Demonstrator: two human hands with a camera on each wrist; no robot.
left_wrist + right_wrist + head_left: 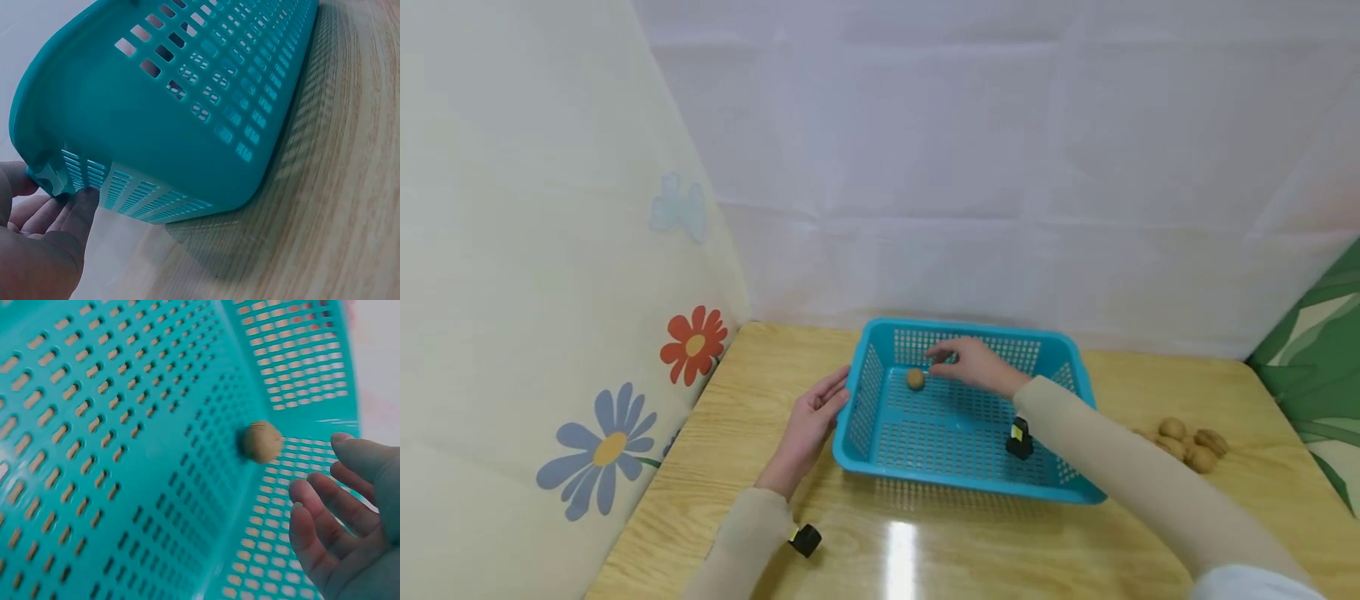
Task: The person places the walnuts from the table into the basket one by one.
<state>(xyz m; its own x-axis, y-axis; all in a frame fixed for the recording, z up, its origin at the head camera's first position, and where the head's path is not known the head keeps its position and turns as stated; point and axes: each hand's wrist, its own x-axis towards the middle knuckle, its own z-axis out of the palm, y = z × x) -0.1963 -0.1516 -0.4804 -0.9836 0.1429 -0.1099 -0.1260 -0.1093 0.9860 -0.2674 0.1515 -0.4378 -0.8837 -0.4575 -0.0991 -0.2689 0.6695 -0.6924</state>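
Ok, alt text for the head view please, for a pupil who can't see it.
A person's empty right grip hovers over a blue basket holding one walnut; the left grip touches the basket's left side. More walnuts lie to the right on the wooden table.

The gridded basket [910, 437] is turquoise, the walnut [915, 379] tan, the table [760, 392] wood-grained.

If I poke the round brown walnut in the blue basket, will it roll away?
The round, brown, hard-shelled walnut would probably roll, because it looks almost like a ball. It likely won't escape a gentle poke, since the blue, rectangular plastic basket is walled all around. It probably won't drop through: the floor slots look smaller than it.
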